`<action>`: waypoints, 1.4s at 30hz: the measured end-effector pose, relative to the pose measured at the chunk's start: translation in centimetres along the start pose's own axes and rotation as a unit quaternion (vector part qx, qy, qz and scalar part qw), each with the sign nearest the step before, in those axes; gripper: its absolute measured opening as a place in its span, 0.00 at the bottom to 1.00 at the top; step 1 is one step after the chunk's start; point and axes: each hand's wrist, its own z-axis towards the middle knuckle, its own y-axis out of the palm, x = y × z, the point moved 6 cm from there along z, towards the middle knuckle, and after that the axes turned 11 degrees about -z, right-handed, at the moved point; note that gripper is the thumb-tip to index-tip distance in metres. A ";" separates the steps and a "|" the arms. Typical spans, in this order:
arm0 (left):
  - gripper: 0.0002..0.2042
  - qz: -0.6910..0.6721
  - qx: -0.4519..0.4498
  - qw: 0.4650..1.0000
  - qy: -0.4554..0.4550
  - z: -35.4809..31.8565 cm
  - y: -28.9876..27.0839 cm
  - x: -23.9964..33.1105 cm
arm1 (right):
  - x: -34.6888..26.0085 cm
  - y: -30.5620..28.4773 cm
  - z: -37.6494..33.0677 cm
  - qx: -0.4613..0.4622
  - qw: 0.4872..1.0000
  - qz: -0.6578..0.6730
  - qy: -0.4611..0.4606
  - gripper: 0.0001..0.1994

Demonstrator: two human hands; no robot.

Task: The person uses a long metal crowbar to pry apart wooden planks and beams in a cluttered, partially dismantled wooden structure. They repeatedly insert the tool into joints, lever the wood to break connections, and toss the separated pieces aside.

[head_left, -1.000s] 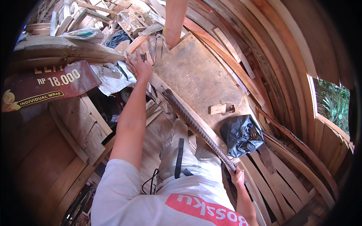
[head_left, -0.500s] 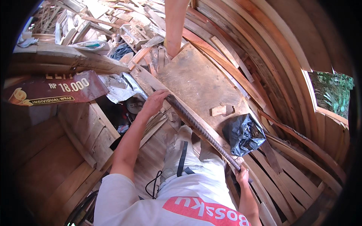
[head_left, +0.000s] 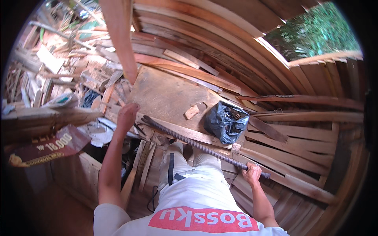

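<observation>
A long ribbed steel pry bar point(head_left: 193, 144) with a forked far end slants across in front of my legs, over the edge of a wooden bench. My right hand point(head_left: 251, 172) is closed round it close to its near end, and a short length sticks out past my fist. My left hand point(head_left: 128, 115) is by the bench's left front edge, just beyond the forked tip and apart from it. Its fingers look curled, and whatever they may hold is hidden. On the benchtop point(head_left: 165, 92) lie a small wood block point(head_left: 192, 112) and a black plastic bag point(head_left: 226, 124) with its mouth open.
An upright post point(head_left: 120, 39) rises at the bench's far left corner. Scrap wood point(head_left: 59, 63) is heaped beyond it. Stacked boards point(head_left: 189, 43) line the far side, and loose planks point(head_left: 291, 153) lie to the right. A printed brown sheet point(head_left: 55, 145) hangs at the left.
My left hand has come off the pry bar's far end. The bar now lies flatter across the view, with its near end farther right in my right hand. The view has turned right.
</observation>
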 end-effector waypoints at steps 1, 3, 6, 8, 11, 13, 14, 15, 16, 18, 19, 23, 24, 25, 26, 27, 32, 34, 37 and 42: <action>0.06 -0.039 -0.005 0.999 0.014 1.1 1.1 2.1 | -0.4 -0.6 -1.3 0.009 1.000 -0.008 -0.005 0.10; 0.07 -0.136 -0.035 0.989 0.045 3.2 4.6 7.7 | -0.1 -0.1 -4.4 0.002 1.000 0.014 0.027 0.10; 0.08 -0.240 -0.121 0.958 0.097 4.4 11.6 14.0 | 0.1 0.7 -8.8 -0.017 0.998 0.019 0.063 0.10; 0.08 -0.274 -0.181 0.942 0.070 4.8 16.7 17.6 | 0.3 1.2 -11.5 -0.027 0.995 0.021 0.094 0.10; 0.10 -0.337 -0.212 0.914 0.074 4.4 23.1 21.2 | -0.2 0.6 -13.7 -0.038 0.993 0.045 0.101 0.09; 0.11 -0.330 -0.238 0.910 0.076 4.3 25.9 23.8 | 0.1 1.4 -15.0 -0.039 0.992 0.070 0.099 0.10; 0.11 -0.333 -0.233 0.910 0.080 4.4 27.0 24.6 | 0.4 1.6 -15.2 -0.029 0.992 0.076 0.097 0.10; 0.13 -0.328 -0.261 0.905 0.069 4.0 28.4 24.8 | 0.4 1.9 -15.6 -0.023 0.992 0.085 0.093 0.10; 0.14 -0.323 -0.287 0.900 0.057 3.7 29.7 24.9 | 0.6 2.1 -15.8 -0.016 0.992 0.093 0.088 0.10; 0.18 -0.250 -0.279 0.923 0.085 3.2 30.7 24.3 | 2.0 2.8 -15.9 -0.006 0.990 0.114 0.078 0.11; 0.21 -0.220 -0.266 0.934 0.094 3.4 30.3 24.3 | 2.5 3.0 -15.8 -0.009 0.992 0.106 0.071 0.11; 0.12 -0.290 -0.163 0.943 0.024 4.3 25.4 21.9 | 5.2 4.0 -15.0 -0.018 0.993 0.097 0.071 0.11; 0.10 -0.320 -0.128 0.938 -0.029 4.2 24.0 19.5 | 6.1 4.4 -15.3 -0.023 0.993 0.086 0.076 0.10; 0.09 -0.331 -0.096 0.935 -0.083 3.8 22.6 17.6 | 6.9 4.6 -15.4 -0.030 0.993 0.085 0.072 0.10; 0.09 -0.308 -0.055 0.945 -0.098 3.4 20.9 15.0 | 7.9 4.2 -15.4 -0.035 0.994 0.082 0.066 0.10; 0.09 -0.286 -0.015 0.951 -0.113 2.6 19.3 12.5 | 8.9 3.8 -15.5 -0.041 0.994 0.077 0.062 0.10; 0.13 -0.040 -0.005 0.992 -0.116 -3.4 16.2 8.7 | 14.6 0.3 -17.1 -0.035 0.994 0.007 0.104 0.08; 0.16 0.028 -0.044 0.999 -0.003 -5.6 18.9 10.5 | 16.8 -2.9 -17.5 -0.035 0.993 -0.015 0.114 0.08; 0.21 0.099 -0.116 0.985 0.078 -7.3 23.4 14.2 | 19.5 -7.5 -17.7 -0.008 0.992 -0.077 0.102 0.08; 0.26 0.102 -0.282 0.950 0.080 -7.9 27.8 14.5 | 20.5 -16.8 -17.3 0.008 0.976 -0.194 0.098 0.11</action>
